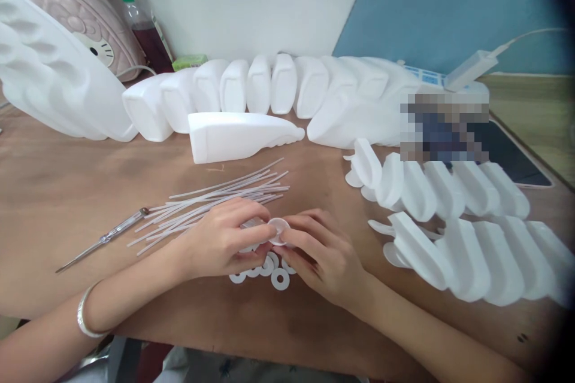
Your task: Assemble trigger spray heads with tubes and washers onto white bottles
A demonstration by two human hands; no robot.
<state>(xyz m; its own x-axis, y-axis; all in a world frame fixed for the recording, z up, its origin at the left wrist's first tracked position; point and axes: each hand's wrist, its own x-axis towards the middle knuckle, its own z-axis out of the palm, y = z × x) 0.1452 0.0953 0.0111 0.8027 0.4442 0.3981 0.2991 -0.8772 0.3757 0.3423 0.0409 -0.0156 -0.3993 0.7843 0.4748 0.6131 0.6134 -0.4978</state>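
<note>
Left hand (224, 242) fingers cover most of small clear piece; its shape can't be made out. White rings (269, 269) partly under both hands, count unclear. Right hand (321, 254) palm side hidden. Both forearms cut off at bottom edge. Patch (444, 125) on right blurred out, contents unreadable. Large white bag (49, 72) cut at left edge. Right corners lost in dark vignette.
</note>
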